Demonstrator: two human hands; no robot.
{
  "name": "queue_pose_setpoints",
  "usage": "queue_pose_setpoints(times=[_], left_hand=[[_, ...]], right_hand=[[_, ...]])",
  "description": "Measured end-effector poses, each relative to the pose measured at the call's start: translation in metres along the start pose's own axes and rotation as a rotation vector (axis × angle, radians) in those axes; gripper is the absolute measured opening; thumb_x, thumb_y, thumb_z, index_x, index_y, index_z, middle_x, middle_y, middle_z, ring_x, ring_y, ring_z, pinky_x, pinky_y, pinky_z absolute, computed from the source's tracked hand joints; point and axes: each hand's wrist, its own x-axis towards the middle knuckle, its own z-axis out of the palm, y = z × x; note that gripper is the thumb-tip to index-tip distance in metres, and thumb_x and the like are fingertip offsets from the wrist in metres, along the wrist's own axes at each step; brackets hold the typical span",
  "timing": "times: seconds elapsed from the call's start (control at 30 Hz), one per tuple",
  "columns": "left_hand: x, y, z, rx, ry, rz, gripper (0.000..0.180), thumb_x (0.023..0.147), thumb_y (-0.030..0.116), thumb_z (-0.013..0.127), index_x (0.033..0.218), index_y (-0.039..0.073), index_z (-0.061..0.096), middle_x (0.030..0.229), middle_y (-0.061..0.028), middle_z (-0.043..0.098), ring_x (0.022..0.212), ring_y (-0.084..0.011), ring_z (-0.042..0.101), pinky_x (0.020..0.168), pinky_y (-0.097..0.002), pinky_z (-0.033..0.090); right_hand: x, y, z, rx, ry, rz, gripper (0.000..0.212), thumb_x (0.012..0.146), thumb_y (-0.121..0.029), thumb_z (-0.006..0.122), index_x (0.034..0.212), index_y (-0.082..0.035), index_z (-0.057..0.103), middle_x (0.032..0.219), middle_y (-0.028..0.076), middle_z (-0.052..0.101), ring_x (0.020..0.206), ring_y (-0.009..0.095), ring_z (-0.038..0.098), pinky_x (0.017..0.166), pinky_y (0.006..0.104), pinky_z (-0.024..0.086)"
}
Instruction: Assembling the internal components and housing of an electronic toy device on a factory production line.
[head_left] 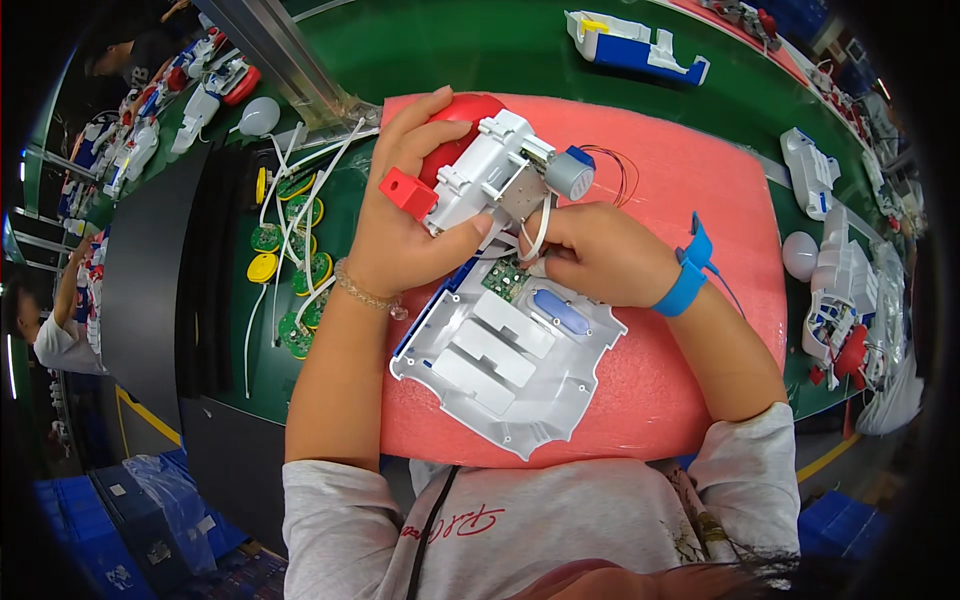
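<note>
My left hand (405, 235) is wrapped around a white plastic housing (468, 192), tilted above the pink foam pad (690, 365). The housing carries a red block (408, 194), a red rounded part (455, 135) and a silver cylindrical motor (569, 178). Close to the motor, my right hand (605, 255), with a blue wrist strap (685, 290), pinches a white cable (540, 230); its fingertips are partly hidden. Just below lies an open white shell (485, 365), inner side up, with a small green circuit board (505, 281) and a blue oval piece (562, 311).
Round green circuit boards (302, 210) with white cables lie left of the pad, beside a black panel (145, 265). A blue-and-white shell (640, 55) sits at the back. White housings (808, 175) stand at the right. A person (65, 325) works at far left.
</note>
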Motion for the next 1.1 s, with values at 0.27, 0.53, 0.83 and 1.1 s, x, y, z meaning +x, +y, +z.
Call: queue_pose_setpoints(times=[0.27, 0.53, 0.83, 1.1], left_hand=[[-0.002, -0.004, 0.001, -0.011, -0.022, 0.008, 0.061, 0.058, 0.022, 0.069, 0.114, 0.007, 0.051, 0.13, -0.0173, 0.04, 0.117, -0.0322, 0.041, 0.097, -0.0401, 0.033], [0.0, -0.004, -0.001, 0.003, -0.024, 0.025, 0.061, 0.057, 0.023, 0.07, 0.113, 0.007, 0.051, 0.129, -0.0173, 0.04, 0.116, -0.0324, 0.042, 0.097, -0.0401, 0.033], [-0.001, -0.001, 0.001, 0.026, -0.023, 0.004, 0.061, 0.057, 0.024, 0.07, 0.113, 0.008, 0.052, 0.128, -0.0172, 0.041, 0.116, -0.0329, 0.042, 0.096, -0.0402, 0.034], [-0.001, 0.0, 0.001, 0.017, -0.04, 0.003, 0.06, 0.059, 0.023, 0.07, 0.114, 0.006, 0.051, 0.13, -0.0173, 0.038, 0.117, -0.0325, 0.04, 0.097, -0.04, 0.033]], right_hand=[[-0.001, 0.0, -0.003, -0.173, 0.012, -0.123, 0.015, 0.072, 0.0, 0.058, 0.084, -0.009, 0.056, 0.078, 0.01, 0.059, 0.073, 0.029, 0.06, 0.064, 0.0355, 0.047], [-0.004, -0.01, 0.003, -0.307, 0.059, -0.133, 0.017, 0.07, -0.003, 0.059, 0.085, -0.009, 0.052, 0.076, 0.011, 0.058, 0.071, 0.03, 0.059, 0.063, 0.0381, 0.047], [-0.01, -0.01, 0.01, -0.368, 0.111, -0.048, 0.018, 0.07, -0.004, 0.058, 0.085, -0.008, 0.051, 0.072, 0.012, 0.057, 0.067, 0.03, 0.058, 0.06, 0.038, 0.046], [-0.013, -0.01, 0.012, -0.284, 0.162, 0.014, 0.018, 0.07, -0.003, 0.058, 0.085, -0.009, 0.05, 0.07, 0.011, 0.057, 0.064, 0.029, 0.058, 0.058, 0.038, 0.045]])
